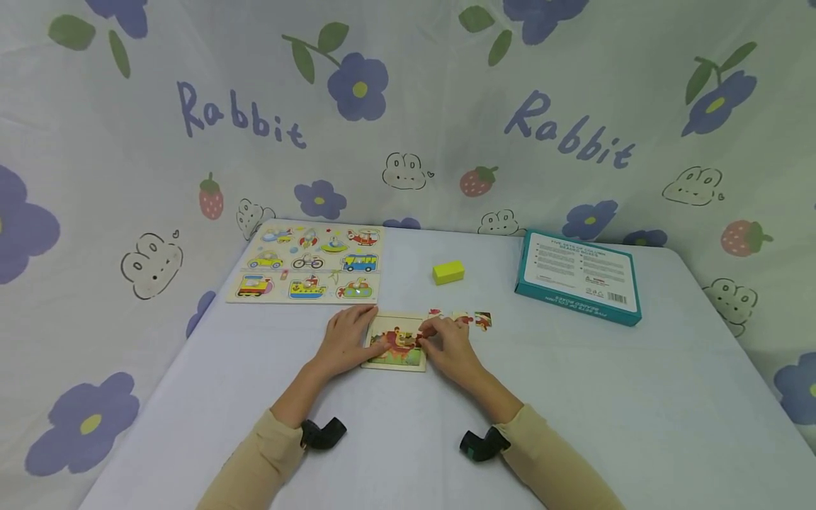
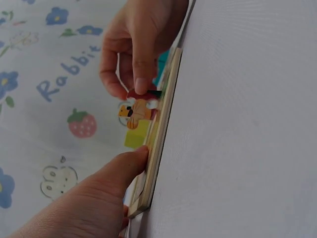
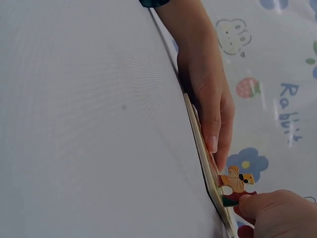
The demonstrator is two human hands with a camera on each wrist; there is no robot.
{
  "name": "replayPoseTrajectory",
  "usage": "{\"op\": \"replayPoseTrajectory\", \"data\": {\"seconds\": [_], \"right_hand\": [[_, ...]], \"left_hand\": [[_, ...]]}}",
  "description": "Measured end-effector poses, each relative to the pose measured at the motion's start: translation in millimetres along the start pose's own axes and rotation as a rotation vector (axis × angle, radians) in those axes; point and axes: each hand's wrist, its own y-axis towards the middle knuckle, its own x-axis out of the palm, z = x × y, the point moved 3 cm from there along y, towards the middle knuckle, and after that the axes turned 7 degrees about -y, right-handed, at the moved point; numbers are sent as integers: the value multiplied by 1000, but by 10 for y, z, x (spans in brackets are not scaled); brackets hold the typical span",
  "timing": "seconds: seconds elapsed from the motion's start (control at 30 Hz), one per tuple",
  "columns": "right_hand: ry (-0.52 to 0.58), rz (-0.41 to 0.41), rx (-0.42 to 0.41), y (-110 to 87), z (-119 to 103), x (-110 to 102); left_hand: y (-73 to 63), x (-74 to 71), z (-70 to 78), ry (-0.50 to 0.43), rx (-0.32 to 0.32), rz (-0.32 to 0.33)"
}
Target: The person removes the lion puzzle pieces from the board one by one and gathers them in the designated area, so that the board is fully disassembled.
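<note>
A small wooden jigsaw board (image 1: 395, 367) with a partly filled picture lies flat in front of the person. The left hand (image 1: 347, 340) rests at its left side, thumb on the picture and fingers stretched along the far left corner. Between thumb and fingers, the right hand (image 1: 452, 350) pinches a jigsaw piece (image 3: 240, 181) with an orange animal figure on it. That piece stands tilted over the board's right part, as the left wrist view also shows. Just beyond the right hand lie several loose jigsaw pieces (image 1: 483, 321), partly hidden by its fingers.
A larger vehicle puzzle board (image 1: 306, 280) lies at the back left. Behind the small board is a yellow block (image 1: 448, 273). A teal-edged box (image 1: 576, 276) sits at the back right. Everything stands on a white-covered table (image 1: 395, 453) before a printed cloth backdrop.
</note>
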Motion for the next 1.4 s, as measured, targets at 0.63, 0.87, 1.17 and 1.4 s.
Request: {"op": "replayPoseTrajectory", "data": {"seconds": [0.63,0.87,1.17,1.4], "right_hand": [[19,-18,8,31,51,-30],[10,-10,20,41,32,-59],[29,4,27,30,28,-64],[77,44,17,36,9,-88]], "left_hand": [[35,-17,26,-4,-2,-5],[23,-20,22,5,20,-2],[-1,-28,-9,24,46,-39],[-33,-48,-7,20,45,-40]]}}
